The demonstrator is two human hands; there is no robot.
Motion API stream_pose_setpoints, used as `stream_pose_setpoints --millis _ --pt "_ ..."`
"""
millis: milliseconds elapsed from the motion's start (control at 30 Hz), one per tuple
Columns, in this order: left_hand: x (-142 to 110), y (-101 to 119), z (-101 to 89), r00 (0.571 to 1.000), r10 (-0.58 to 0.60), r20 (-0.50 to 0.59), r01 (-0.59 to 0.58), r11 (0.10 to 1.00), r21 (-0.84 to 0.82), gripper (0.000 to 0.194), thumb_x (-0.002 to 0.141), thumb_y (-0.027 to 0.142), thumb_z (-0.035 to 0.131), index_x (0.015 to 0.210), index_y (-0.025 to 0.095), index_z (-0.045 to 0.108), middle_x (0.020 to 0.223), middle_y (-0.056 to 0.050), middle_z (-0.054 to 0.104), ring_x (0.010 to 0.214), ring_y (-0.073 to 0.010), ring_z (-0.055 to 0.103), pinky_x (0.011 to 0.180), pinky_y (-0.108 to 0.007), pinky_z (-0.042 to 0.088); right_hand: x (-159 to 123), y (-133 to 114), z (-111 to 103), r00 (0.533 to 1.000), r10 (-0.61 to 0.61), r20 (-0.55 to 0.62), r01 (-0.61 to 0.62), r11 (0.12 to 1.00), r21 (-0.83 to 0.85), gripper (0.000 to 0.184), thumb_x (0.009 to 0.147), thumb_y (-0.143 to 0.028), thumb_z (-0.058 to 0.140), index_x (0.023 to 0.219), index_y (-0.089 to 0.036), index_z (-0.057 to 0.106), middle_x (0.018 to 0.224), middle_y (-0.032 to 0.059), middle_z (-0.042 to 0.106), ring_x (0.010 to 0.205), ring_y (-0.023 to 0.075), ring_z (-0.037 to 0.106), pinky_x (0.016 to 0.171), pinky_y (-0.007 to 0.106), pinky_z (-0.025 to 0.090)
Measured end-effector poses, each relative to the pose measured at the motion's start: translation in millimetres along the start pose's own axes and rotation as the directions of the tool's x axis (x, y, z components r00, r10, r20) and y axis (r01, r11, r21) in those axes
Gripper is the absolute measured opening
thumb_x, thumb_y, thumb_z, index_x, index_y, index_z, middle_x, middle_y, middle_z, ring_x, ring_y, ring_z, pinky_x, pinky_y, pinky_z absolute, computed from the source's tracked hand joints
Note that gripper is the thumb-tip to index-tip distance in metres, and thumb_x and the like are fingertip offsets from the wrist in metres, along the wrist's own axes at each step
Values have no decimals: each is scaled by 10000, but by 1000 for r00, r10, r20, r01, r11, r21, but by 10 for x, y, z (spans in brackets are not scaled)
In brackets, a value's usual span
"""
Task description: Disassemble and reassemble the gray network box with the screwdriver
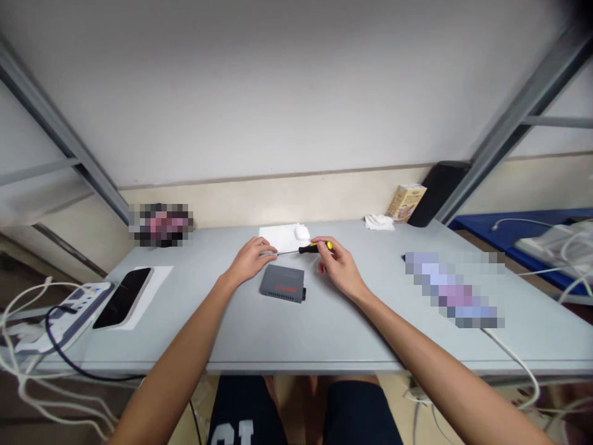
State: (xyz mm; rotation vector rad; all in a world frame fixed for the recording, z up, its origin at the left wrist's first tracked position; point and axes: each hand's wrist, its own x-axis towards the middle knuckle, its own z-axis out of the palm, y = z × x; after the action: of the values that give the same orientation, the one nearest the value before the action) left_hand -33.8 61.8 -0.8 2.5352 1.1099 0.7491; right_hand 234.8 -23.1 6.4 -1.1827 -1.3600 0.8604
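A screwdriver with a black and yellow handle lies level above the desk, its thin shaft pointing left. My right hand is closed around its handle. At the shaft's tip are the fingertips of my left hand, pressed together; whether they pinch the tip or a small part there is too fine to make out. Just in front of both hands, a flat dark grey metal box with red lettering and vent slots rests on the desk, untouched. Behind the shaft are a white sheet of paper and a white rounded case.
On the left of the grey desk lie a phone on paper and a power strip with tangled cables. A yellow carton, crumpled tissue and black cylinder stand back right. A blurred-out object lies right.
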Motion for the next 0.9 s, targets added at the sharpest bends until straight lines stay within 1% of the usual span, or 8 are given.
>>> stream_pose_setpoints --millis 133,333,600,733,900 --pt "8 7 11 1000 -11 -10 12 1000 7 253 1007 430 622 1095 261 789 1087 -57 702 1062 -258 600 969 -408 502 -6 -12 11 1000 8 23 -9 1000 14 493 936 -687 558 1142 -253 671 1032 39 681 540 119 572 601 304 474" --pt "7 12 24 1000 11 6 -11 1000 -2 246 1014 415 613 1098 265 788 1094 -55 700 1059 -254 604 987 -413 499 -16 -30 22 999 22 31 -22 1000 -11 470 942 -671 552 1136 -260 674 1107 52 697 549 123 576 600 313 475" --pt "17 37 23 1000 14 13 -14 1000 -2 249 1023 394 589 1088 262 790 1090 -63 708 1066 -261 612 976 -423 499 -7 -22 21 999 28 30 -28 1000 -7 478 934 -681 557 1129 -261 673 1084 51 699 537 126 572 600 319 478" --pt "20 44 28 1000 1 13 -1 1000 -19 245 1016 403 600 1091 263 787 1082 -62 708 1065 -264 612 968 -423 503 3 -10 15 1000 5 10 -5 1000 19 479 945 -677 554 1147 -258 669 1039 41 688 535 116 580 598 303 475" --pt "28 74 23 999 -11 -37 10 999 -39 221 1011 378 604 973 245 777 1017 -51 713 1031 -249 614 1006 -424 483 18 -28 17 1000 6 -10 -6 999 51 559 923 -723 554 1143 -222 668 1014 54 704 502 96 568 552 278 461"
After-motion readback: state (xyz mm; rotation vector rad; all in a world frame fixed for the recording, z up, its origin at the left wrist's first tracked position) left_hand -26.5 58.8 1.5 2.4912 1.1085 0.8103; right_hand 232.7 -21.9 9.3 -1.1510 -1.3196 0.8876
